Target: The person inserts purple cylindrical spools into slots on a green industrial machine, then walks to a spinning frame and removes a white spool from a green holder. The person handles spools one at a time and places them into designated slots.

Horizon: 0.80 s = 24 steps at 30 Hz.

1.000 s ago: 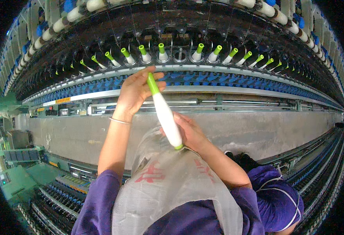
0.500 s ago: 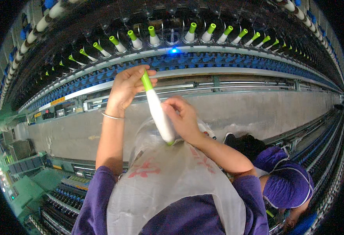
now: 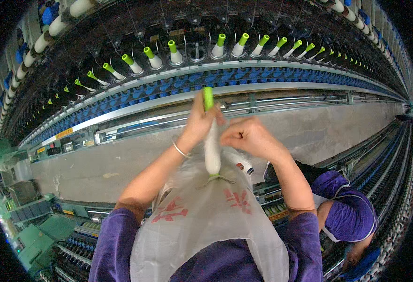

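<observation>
A yarn bobbin [image 3: 212, 152], white with a bright green tube end, stands nearly upright in front of my chest. My left hand [image 3: 202, 120] is wrapped round its upper part, just below the green end. Close to the right of the yarn is my right hand [image 3: 253, 136], fingers curled in a pinch; any thread between them is too fine to make out. The bobbin's lower tip touches my whitish apron [image 3: 206, 211]. Ahead, a row of similar bobbins [image 3: 176, 54] sits on the spinning frame, with one bare spindle [image 3: 197, 51] among them.
A blue-and-silver rail [image 3: 169, 80] runs below the bobbin row. The grey aisle floor [image 3: 93, 164] lies beyond my arms. To the right, a co-worker in purple [image 3: 347, 207] bends toward another machine. A white cylinder with a dark end [image 3: 245, 168] shows by my apron.
My left hand has shifted right and down from the green end toward the yarn. The bobbin has gone from tilted to nearly upright. My right hand has moved right. A blue light went out.
</observation>
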### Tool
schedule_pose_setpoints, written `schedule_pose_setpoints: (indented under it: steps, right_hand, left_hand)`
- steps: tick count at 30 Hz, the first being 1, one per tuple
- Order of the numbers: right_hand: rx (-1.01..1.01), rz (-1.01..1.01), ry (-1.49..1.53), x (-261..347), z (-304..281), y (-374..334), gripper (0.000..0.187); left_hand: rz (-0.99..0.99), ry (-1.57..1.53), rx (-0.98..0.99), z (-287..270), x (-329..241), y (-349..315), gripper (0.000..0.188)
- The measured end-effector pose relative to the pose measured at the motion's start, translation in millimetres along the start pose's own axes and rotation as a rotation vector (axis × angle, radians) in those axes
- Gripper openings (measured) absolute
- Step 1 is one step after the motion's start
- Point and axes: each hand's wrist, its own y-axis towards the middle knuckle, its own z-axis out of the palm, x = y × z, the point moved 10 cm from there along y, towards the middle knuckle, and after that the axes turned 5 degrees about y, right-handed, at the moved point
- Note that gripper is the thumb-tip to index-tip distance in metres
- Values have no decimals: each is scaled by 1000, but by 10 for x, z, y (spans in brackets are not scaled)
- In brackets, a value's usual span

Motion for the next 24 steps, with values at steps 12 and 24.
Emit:
schedule_pose_setpoints:
  steps: [12, 24]
  right_hand:
    - [-917, 110, -259, -1439, -802, 701, 6]
    - [-269, 152, -633, -1461, 363, 1934, 14]
  left_hand:
    - [-502, 942, 639, -1900, 1352, -449, 46]
    - [-645, 175, -271, -4496, 1360, -1153, 49]
